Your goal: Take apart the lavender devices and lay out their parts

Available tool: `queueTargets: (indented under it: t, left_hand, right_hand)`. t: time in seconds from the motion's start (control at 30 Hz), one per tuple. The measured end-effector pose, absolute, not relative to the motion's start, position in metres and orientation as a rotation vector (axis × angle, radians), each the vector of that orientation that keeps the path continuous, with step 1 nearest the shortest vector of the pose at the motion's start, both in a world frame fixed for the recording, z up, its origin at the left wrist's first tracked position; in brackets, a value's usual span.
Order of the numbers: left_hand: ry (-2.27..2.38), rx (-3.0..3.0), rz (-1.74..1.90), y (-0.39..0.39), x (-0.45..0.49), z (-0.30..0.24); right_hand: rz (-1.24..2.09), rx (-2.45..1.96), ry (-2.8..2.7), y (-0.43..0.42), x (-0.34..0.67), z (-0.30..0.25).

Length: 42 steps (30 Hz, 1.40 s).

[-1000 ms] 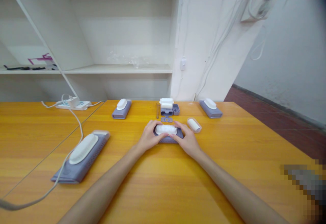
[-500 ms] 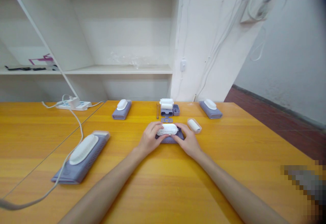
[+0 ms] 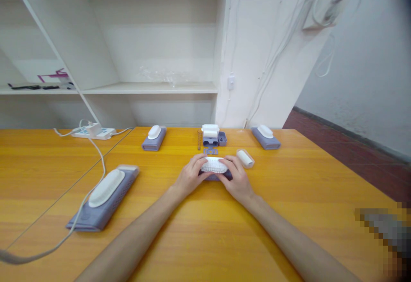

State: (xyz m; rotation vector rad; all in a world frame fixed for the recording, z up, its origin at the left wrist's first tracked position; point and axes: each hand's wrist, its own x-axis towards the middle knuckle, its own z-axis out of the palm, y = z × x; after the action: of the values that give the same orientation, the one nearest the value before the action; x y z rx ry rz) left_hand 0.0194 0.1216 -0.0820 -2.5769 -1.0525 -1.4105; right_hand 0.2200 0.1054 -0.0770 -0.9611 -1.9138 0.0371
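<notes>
Between my two hands is a white oval brush head point(image 3: 214, 165) with short bristles or nubs along its near side. My left hand point(image 3: 192, 173) grips its left end between thumb and fingers. At the other end, my right hand point(image 3: 236, 177) holds it the same way. Beneath it lies a grey-purple casing point(image 3: 212, 178), mostly hidden by the brush head and my fingers; whether the two are joined I cannot tell. Just beyond my hands are a flat grey frame point(image 3: 210, 151), a coil spring point(image 3: 199, 140) and white rollers point(image 3: 210, 130) by a small grey box point(image 3: 222, 138).
A white roller in a clear cover point(image 3: 245, 158) lies right of my hands. Similar grey devices with white tops stand at the back left point(image 3: 154, 138), back right point(image 3: 266, 138) and near left point(image 3: 103, 198). A cable point(image 3: 102, 162) runs from a power strip point(image 3: 94, 133) across the left device.
The brush head has tilted so its nubbed side shows more and shifted slightly right. My right fingers have moved inward over its right end.
</notes>
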Motion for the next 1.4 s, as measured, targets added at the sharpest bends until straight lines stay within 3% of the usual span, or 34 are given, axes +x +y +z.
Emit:
queueTargets:
  t: [0.27,0.63,1.0,1.4]
  left_hand:
    - [-1.079,-2.605,-1.427,0.12,0.022,-0.077]
    - [-1.473,-2.576,-1.052,0.119,0.023,-0.069]
    - [-1.812,-2.138,-1.364,0.123,0.019,-0.068]
    - [-1.665,-2.173,-1.39,0.122,0.019,-0.067]
  right_hand:
    - [-0.177,-0.931,-1.989,0.106,0.225,-0.071]
    - [-0.292,-1.325,-1.72,0.115,0.237,-0.075]
    - [-0.29,-1.456,-1.657,0.114,0.236,-0.074]
    - [-0.305,-1.631,-1.891,0.115,0.234,-0.082]
